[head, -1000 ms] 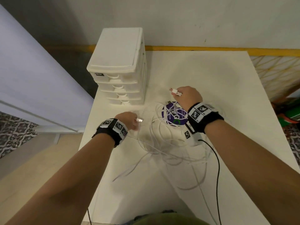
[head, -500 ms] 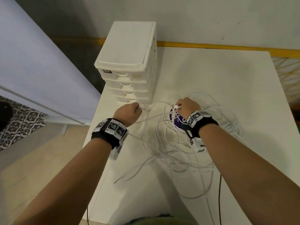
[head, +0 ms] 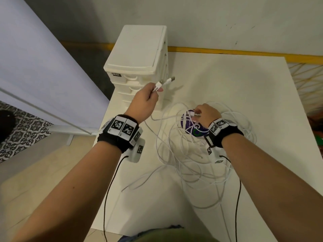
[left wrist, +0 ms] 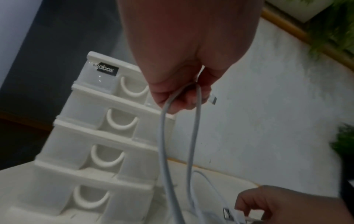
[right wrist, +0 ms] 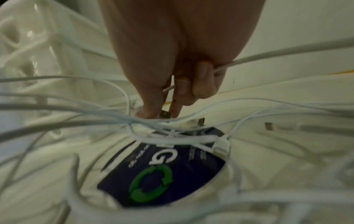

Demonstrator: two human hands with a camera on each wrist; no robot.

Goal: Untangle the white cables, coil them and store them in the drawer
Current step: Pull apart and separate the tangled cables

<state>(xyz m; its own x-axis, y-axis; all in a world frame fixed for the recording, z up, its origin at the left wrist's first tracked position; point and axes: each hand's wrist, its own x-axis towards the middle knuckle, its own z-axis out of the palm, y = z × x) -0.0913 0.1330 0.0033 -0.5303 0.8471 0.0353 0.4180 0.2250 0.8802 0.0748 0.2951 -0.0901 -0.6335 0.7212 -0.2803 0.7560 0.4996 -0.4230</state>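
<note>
While the white cables (head: 201, 154) lie heaped in a tangle at the middle of the desk (head: 244, 95), two plug ends (head: 165, 82) held aloft, pinched in the left hand (head: 145, 102), apparently to keep found ends clear of the knot. Lower, to the right, another connector (head: 191, 113) nipped between thumb and fingertip of the right hand (head: 207, 114), low over the heap, loops draped across a round purple sticker (head: 195, 130). At the far left, a white drawer unit (head: 138, 55), every drawer closed, hence nowhere yet to stow a coil. In the way: crossing strands, and black wrist-camera leads (head: 110, 189) trailing off the near edge.
</note>
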